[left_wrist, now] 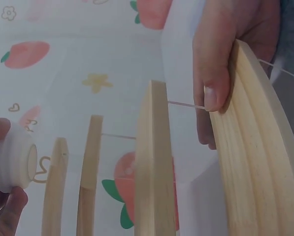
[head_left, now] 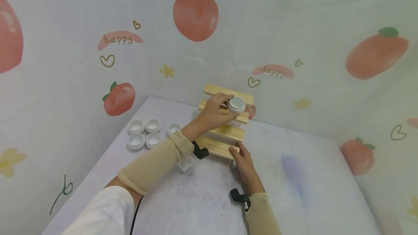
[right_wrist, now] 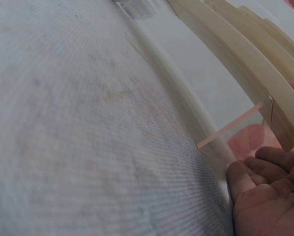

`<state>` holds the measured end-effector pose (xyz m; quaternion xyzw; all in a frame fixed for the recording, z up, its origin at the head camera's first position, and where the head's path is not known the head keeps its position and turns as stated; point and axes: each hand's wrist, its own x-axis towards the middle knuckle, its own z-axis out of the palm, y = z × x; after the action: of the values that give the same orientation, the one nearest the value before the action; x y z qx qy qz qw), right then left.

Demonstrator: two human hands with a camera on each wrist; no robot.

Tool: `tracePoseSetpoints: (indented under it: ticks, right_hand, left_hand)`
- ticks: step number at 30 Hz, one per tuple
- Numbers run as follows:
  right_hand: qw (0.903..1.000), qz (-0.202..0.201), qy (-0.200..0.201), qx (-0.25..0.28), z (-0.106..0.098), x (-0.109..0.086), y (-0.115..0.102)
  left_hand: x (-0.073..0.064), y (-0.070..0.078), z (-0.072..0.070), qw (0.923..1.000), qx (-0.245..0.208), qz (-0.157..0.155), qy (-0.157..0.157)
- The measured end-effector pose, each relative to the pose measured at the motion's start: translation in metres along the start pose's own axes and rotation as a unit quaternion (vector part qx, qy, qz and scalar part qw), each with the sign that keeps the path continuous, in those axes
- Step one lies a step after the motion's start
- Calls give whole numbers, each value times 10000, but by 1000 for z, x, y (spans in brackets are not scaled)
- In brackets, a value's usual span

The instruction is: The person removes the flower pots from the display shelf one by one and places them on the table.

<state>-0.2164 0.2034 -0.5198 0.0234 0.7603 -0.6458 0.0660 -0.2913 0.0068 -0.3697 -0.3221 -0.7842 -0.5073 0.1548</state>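
Observation:
A small white round bowl (head_left: pixel 236 105) is pinched between the thumb and fingers of my left hand (head_left: pixel 213 112). It is held by the upper tiers of a stepped wooden rack (head_left: pixel 225 132) with pale slats and clear side supports. In the left wrist view the bowl (left_wrist: pixel 11 160) hangs beside the slats' ends, and I cannot tell whether it touches one. My right hand (head_left: pixel 245 164) grips the right end of the lowest slat (left_wrist: pixel 255 147), thumb on its face. Seen from the right wrist, the fingers (right_wrist: pixel 272 169) sit beside the clear support (right_wrist: pixel 230 125).
Several white bowls (head_left: pixel 136 141) stand grouped at the table's left, with another bowl (head_left: pixel 174 129) nearer the rack. A white rectangular dish (head_left: pixel 186 164) lies partly behind the left forearm. Fruit-printed cloth walls (head_left: pixel 294 93) border the table (head_left: pixel 310 191). A black cable (head_left: pixel 135 215) runs along the left arm.

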Motion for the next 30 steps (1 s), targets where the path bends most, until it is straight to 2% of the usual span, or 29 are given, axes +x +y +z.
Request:
tracePoseSetpoints:
  ticks: [9, 19, 30]
  right_hand:
    - [10000, -25, -11, -4, 1, -1, 0]
    - [10000, -39, -32, -17, 1, -1, 1]
    - [9999, -120, -70, -12, 1, -1, 1]
  left_hand:
    - [-7, -1, -3, 9999, -43, -164, -20]
    - [-13, -3, -4, 9999, -17, -134, -38]
    - [-18, -7, -3, 9997, -233, -99, 10]
